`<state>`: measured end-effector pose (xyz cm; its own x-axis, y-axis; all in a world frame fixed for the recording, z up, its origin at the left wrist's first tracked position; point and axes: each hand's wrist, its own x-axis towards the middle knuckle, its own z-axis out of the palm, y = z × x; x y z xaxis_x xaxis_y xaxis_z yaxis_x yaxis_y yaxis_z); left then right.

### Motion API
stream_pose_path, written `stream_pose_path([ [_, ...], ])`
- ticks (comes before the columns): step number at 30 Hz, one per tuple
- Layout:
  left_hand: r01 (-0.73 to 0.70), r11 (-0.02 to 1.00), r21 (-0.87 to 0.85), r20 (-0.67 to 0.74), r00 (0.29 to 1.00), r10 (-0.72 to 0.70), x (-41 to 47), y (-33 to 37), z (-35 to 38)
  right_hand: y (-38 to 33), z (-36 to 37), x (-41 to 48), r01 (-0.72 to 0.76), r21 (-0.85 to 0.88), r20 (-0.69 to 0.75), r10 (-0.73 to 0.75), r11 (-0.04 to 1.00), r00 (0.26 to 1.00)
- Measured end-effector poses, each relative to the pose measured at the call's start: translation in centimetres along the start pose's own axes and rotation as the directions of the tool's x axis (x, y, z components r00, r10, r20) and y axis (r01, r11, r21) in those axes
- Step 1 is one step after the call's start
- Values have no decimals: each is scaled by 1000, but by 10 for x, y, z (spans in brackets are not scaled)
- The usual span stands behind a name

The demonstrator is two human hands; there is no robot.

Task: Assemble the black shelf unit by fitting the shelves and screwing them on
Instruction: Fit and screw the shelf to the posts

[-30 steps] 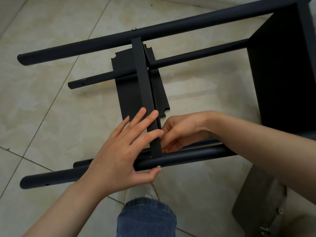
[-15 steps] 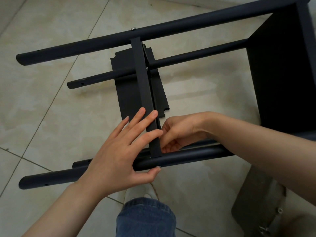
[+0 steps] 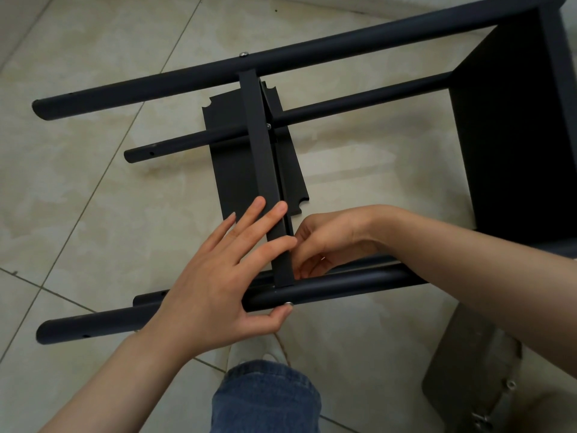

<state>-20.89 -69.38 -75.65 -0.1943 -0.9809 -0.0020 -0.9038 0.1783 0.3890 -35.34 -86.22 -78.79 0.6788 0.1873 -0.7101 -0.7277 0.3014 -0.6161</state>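
Denim knee [image 3: 265,398] nearest; beyond it the left hand [image 3: 212,295] lies spread, fingers flat on the shelf [image 3: 259,145], thumb under the near post [image 3: 343,285]. The right hand [image 3: 331,242] curls behind the shelf; what it pinches, I cannot tell. The shelf spans to the far post [image 3: 343,46].
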Motion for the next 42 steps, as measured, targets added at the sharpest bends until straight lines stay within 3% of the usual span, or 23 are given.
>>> stream_pose_path([
  [11,-4,1000,0,-6,1000,4,0,0,0,0,-1,-1,-10,-82,14,11,997,1000],
  [26,-15,1000,9,-31,999,16,-1,0,1,-3,3,-5,-21,-38,57,23,999,998],
  [36,-7,999,53,-35,999,9,-1,2,2,-6,18,-20,7,-130,-119,-23,992,993],
  [42,30,997,73,23,999,-32,-1,8,-3,-12,34,-42,5,-361,-302,-122,932,946],
])
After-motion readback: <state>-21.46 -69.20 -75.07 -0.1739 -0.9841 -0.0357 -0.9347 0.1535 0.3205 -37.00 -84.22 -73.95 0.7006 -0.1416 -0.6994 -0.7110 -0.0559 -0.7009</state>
